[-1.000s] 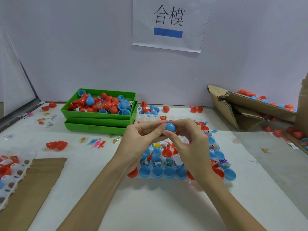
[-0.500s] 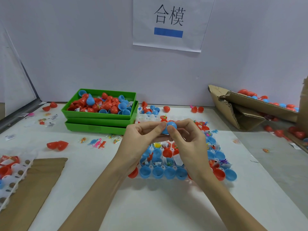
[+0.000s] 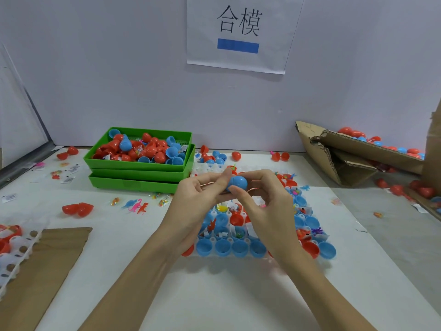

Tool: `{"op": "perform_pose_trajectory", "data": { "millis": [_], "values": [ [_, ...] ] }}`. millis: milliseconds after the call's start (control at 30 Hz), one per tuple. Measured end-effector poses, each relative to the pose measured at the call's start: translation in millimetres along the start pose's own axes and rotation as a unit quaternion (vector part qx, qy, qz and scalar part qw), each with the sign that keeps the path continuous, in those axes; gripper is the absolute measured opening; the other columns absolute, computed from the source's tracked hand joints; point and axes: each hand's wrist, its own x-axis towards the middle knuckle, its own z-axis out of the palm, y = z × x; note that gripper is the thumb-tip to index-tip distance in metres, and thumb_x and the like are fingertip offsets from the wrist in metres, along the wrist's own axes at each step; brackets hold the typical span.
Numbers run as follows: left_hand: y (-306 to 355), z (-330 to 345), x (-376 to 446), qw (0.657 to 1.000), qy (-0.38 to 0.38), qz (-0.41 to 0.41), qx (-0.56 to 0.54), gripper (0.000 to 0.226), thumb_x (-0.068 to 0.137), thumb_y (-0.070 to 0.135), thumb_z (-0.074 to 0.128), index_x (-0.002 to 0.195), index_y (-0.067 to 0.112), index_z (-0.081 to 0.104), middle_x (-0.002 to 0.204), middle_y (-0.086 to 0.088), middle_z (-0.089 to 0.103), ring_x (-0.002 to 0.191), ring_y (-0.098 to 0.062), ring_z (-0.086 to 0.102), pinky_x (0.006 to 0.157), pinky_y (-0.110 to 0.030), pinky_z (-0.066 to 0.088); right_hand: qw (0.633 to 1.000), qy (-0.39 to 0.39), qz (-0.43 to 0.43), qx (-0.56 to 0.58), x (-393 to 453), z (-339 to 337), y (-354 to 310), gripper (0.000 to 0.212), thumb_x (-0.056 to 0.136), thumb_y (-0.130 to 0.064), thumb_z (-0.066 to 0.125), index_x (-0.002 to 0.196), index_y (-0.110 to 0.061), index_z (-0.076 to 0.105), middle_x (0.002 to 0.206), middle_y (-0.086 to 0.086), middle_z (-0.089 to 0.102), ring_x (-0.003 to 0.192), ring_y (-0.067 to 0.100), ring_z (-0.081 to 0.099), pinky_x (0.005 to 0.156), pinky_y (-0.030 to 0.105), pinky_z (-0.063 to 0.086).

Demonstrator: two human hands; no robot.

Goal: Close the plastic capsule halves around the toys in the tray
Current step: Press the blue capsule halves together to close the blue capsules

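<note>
Both hands pinch a round blue plastic capsule (image 3: 236,183) above the clear plastic tray (image 3: 241,253) of toy-filled halves on the white surface (image 3: 214,295); left hand (image 3: 195,201) and right hand (image 3: 269,209) apparently press it together.

- Left hand (image 3: 193,201) and right hand (image 3: 265,206) pinch a blue capsule (image 3: 237,183) between them, above the tray (image 3: 262,255).
- The tray on the table (image 3: 214,295) holds blue and red halves with small toys.
- Stacked green bins (image 3: 140,174) hold loose halves.
- Torn cardboard box (image 3: 346,161) lies at right.
</note>
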Motion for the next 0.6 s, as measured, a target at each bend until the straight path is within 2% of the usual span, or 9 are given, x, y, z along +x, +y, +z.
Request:
{"op": "perform_pose_trajectory", "data": {
  "millis": [67, 200, 367, 500, 600],
  "values": [
    [0.5, 3.2, -1.9, 1.000, -0.006, 0.016, 0.022, 0.040, 0.086, 0.041, 0.079, 0.116, 0.014, 0.076, 0.106, -0.003, 0.081, 0.103, -0.019, 0.077, 0.097, -0.032, 0.058, 0.998, 0.008, -0.039, -0.044, 0.1, -0.9, 0.7, 0.024, 0.088, -0.033, 0.073, 0.105, -0.017, 0.068, 0.097, -0.007, 0.066, 0.088, 0.006, 0.064, 0.075, 0.010, 0.051],
    [-7.5, 11.3, -4.3, 0.994, 0.030, 0.061, 0.080, 0.034, 0.083, 0.019, 0.087, 0.114, 0.014, 0.075, 0.104, 0.002, 0.081, 0.100, -0.014, 0.077, 0.088, -0.024, 0.061, 0.982, 0.016, -0.112, -0.152, -2.7, -0.4, 4.8, 0.025, 0.083, -0.005, 0.083, 0.104, -0.007, 0.070, 0.098, 0.001, 0.066, 0.084, 0.007, 0.057, 0.078, 0.007, 0.047],
    [-11.0, 12.4, -3.6, 0.989, 0.056, 0.095, 0.096, 0.031, 0.083, 0.013, 0.086, 0.113, 0.013, 0.076, 0.101, 0.003, 0.081, 0.098, -0.012, 0.077, 0.084, -0.019, 0.059, 0.974, 0.004, -0.145, -0.176, -2.0, -1.6, 5.6, 0.027, 0.083, -0.006, 0.083, 0.107, -0.005, 0.071, 0.101, 0.005, 0.066, 0.085, 0.009, 0.057, 0.080, 0.009, 0.048],
    [-9.9, 8.5, -2.6, 0.981, 0.057, 0.126, 0.136, 0.033, 0.085, 0.008, 0.084, 0.116, 0.013, 0.073, 0.105, 0.005, 0.080, 0.100, -0.009, 0.076, 0.089, -0.023, 0.060, 0.982, -0.036, -0.104, -0.155, -1.6, -1.6, 3.8, 0.034, 0.084, -0.004, 0.081, 0.116, -0.010, 0.068, 0.111, 0.001, 0.066, 0.092, 0.008, 0.061, 0.084, 0.014, 0.052],
    [-6.4, 3.1, -2.8, 0.956, 0.069, 0.173, 0.227, 0.039, 0.088, 0.014, 0.082, 0.124, 0.020, 0.069, 0.120, 0.010, 0.074, 0.113, -0.005, 0.070, 0.100, -0.027, 0.057, 0.995, -0.090, 0.024, 0.018, -0.6, -3.6, -0.6, 0.038, 0.096, -0.001, 0.066, 0.129, -0.019, 0.065, 0.122, -0.009, 0.068, 0.112, 0.010, 0.066, 0.091, 0.019, 0.055]
  ]
}}
